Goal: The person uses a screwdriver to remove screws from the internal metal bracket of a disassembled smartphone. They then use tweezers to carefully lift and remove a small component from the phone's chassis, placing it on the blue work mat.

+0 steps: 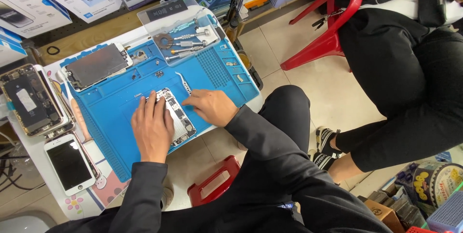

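An opened phone body (179, 115) with its circuit parts showing lies on a blue repair mat (115, 98). My left hand (153, 127) rests flat on the phone's left side, fingers spread over it. At the phone's right edge my right hand (210, 106) has its fingertips touching the frame. A pair of metal tweezers (183, 82) lies on the mat just above my right hand. Neither hand holds a tool that I can see.
A detached screen panel (96, 66) lies at the mat's top left. A clear tray of screwdrivers (185, 40) stands at the top. Another opened phone (30, 99) and a white phone (70, 163) lie on the left. A seated person in black (410, 79) occupies a red chair on the right.
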